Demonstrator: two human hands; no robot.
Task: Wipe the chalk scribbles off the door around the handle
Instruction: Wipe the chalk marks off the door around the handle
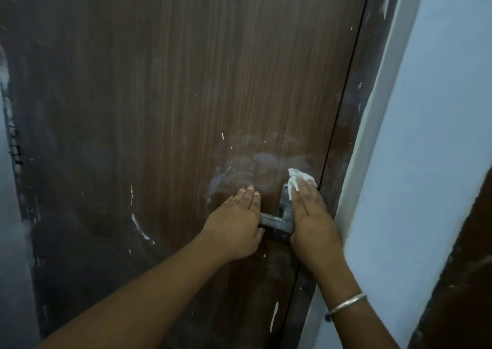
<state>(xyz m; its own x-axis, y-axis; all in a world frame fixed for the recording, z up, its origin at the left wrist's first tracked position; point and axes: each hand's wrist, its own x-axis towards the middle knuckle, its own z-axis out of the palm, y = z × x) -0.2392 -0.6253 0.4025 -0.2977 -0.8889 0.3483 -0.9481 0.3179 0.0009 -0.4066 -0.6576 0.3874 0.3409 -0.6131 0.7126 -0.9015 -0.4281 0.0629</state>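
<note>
The right hand (pixel 311 215) lies flat against the door (pixel 186 82) close to its latch edge. Its straight fingers press a small white wad of tissue (pixel 299 177) onto the wood just above the handle (pixel 274 222). That grip is fully open: the tissue is pinned under the fingers, not clenched. The left hand (pixel 234 226) is open too, with its fingers spread flat on the door and its palm over the free end of the lever. Whether the thumb hooks under the lever I cannot tell.

The step in hand looks like rubbing out the chalk haze (pixel 247 167), a pale, cloudy smear that spreads from above the handle towards the left. It would likely clear best with firm, overlapping strokes along the vertical grain, refolding the tissue to a clean face so the dust lifts rather than spreads. The left hand should keep bracing the door. A sharper curved chalk line (pixel 139 227) sits lower left of the handle, and a white streak (pixel 274 316) lies near the lower latch edge; both are untouched.

The door is smooth brown wood-grain laminate. The handle is a dull grey metal lever, square in section, on a narrow plate. The tissue looks soft and crumpled.
</note>
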